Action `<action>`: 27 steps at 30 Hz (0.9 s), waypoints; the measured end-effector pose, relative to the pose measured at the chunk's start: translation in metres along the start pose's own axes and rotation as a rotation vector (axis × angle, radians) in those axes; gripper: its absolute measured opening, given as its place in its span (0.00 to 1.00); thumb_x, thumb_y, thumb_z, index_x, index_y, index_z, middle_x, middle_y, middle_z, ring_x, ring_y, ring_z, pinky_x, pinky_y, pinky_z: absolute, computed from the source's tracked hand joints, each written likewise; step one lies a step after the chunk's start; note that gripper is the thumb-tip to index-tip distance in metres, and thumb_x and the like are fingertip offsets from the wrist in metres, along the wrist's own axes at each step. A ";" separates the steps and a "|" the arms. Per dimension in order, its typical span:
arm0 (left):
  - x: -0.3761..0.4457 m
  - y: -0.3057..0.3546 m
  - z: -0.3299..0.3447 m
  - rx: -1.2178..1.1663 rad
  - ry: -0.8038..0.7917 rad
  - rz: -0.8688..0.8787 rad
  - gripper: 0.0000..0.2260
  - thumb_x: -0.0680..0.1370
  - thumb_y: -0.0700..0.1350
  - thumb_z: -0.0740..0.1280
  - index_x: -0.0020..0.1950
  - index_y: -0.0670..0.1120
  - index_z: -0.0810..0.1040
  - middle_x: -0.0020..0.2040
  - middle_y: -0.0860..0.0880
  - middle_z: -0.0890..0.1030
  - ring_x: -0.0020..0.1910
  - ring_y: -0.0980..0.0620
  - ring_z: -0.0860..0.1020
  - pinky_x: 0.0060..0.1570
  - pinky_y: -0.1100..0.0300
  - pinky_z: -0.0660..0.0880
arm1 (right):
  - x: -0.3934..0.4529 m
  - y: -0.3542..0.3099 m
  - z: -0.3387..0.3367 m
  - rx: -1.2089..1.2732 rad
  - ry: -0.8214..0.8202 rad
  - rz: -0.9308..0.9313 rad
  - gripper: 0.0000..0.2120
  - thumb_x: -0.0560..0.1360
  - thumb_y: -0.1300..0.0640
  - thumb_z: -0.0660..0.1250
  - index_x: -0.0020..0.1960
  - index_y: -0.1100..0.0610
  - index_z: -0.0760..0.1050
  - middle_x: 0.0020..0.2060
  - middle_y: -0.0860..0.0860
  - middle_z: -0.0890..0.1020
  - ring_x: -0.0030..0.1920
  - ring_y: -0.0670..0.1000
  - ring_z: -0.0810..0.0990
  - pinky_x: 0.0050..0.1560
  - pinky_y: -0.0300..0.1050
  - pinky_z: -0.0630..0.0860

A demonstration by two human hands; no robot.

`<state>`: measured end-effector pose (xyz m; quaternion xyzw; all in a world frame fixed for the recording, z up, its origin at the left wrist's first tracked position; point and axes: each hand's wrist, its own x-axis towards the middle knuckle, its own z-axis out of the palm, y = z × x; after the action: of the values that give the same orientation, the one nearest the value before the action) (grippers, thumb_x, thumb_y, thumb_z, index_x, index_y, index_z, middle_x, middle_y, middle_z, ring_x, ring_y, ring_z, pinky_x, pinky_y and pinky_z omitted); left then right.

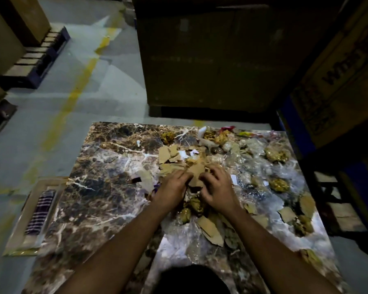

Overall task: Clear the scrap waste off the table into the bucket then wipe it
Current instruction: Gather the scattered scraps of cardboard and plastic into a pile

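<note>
Gathering comes first here: at frame centre the left hand (174,185) and right hand (216,187) curl around torn cardboard scraps (194,172) on the marble table (106,177), more litter spreading right, so next they must lift the bunch to a bucket I can't see.

dim, uneven lighting; glare on table (106,187) and plastic wrap (253,187); boxes (210,60) in deep shadow; soft blur throughout; wide-angle bending at edges.
</note>
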<state>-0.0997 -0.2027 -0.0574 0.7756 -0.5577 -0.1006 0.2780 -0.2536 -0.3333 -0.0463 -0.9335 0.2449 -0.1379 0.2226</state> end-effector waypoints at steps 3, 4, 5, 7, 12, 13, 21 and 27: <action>-0.008 0.005 0.003 0.033 -0.013 -0.010 0.14 0.77 0.38 0.67 0.61 0.45 0.79 0.54 0.44 0.80 0.53 0.43 0.77 0.52 0.48 0.76 | -0.006 0.005 -0.009 -0.112 -0.182 -0.068 0.22 0.73 0.45 0.60 0.66 0.46 0.75 0.76 0.52 0.68 0.75 0.58 0.65 0.74 0.65 0.58; -0.010 0.006 0.002 0.046 0.003 -0.022 0.13 0.77 0.38 0.67 0.61 0.46 0.80 0.54 0.45 0.81 0.54 0.43 0.76 0.53 0.48 0.76 | -0.007 0.007 -0.012 -0.132 -0.221 -0.090 0.23 0.74 0.44 0.59 0.68 0.44 0.74 0.77 0.51 0.66 0.77 0.57 0.63 0.75 0.65 0.54; -0.011 0.008 0.001 0.058 0.021 -0.046 0.13 0.77 0.39 0.67 0.60 0.46 0.80 0.54 0.46 0.81 0.55 0.44 0.76 0.54 0.47 0.76 | -0.009 0.008 -0.015 -0.144 -0.239 -0.107 0.24 0.74 0.43 0.57 0.69 0.43 0.73 0.78 0.50 0.65 0.78 0.57 0.61 0.76 0.65 0.51; -0.013 0.012 -0.004 0.061 0.060 -0.103 0.14 0.76 0.39 0.68 0.61 0.47 0.80 0.57 0.47 0.81 0.58 0.46 0.75 0.59 0.48 0.74 | -0.008 0.009 -0.023 -0.145 -0.233 -0.114 0.25 0.74 0.43 0.56 0.70 0.42 0.71 0.79 0.50 0.63 0.79 0.57 0.59 0.77 0.65 0.49; -0.027 0.024 -0.018 0.056 0.137 -0.171 0.18 0.76 0.38 0.67 0.65 0.48 0.78 0.62 0.50 0.79 0.62 0.49 0.72 0.64 0.49 0.72 | -0.001 0.009 -0.039 -0.073 -0.172 -0.130 0.26 0.76 0.46 0.60 0.74 0.42 0.67 0.79 0.49 0.63 0.78 0.57 0.59 0.76 0.63 0.55; -0.032 0.024 -0.021 0.043 0.148 -0.191 0.19 0.76 0.38 0.67 0.66 0.50 0.77 0.62 0.51 0.79 0.62 0.50 0.72 0.64 0.51 0.72 | 0.001 0.007 -0.041 -0.072 -0.161 -0.130 0.26 0.76 0.47 0.61 0.74 0.42 0.66 0.79 0.49 0.63 0.77 0.56 0.59 0.75 0.63 0.54; -0.112 0.001 -0.040 -0.055 0.289 -0.363 0.16 0.80 0.38 0.63 0.67 0.47 0.76 0.60 0.47 0.79 0.59 0.48 0.73 0.56 0.54 0.71 | -0.016 -0.064 -0.022 -0.047 -0.047 -0.355 0.21 0.76 0.48 0.62 0.69 0.49 0.73 0.69 0.51 0.76 0.71 0.53 0.67 0.72 0.58 0.61; -0.220 -0.043 -0.043 -0.023 0.228 -0.515 0.21 0.80 0.50 0.59 0.72 0.46 0.71 0.68 0.46 0.74 0.67 0.45 0.70 0.68 0.47 0.68 | -0.058 -0.138 0.061 -0.145 -0.280 -0.679 0.21 0.76 0.48 0.64 0.67 0.53 0.74 0.68 0.53 0.76 0.69 0.56 0.71 0.69 0.56 0.65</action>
<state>-0.1234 0.0236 -0.0795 0.8949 -0.3061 -0.0862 0.3131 -0.2256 -0.1741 -0.0404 -0.9847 -0.1022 -0.0571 0.1289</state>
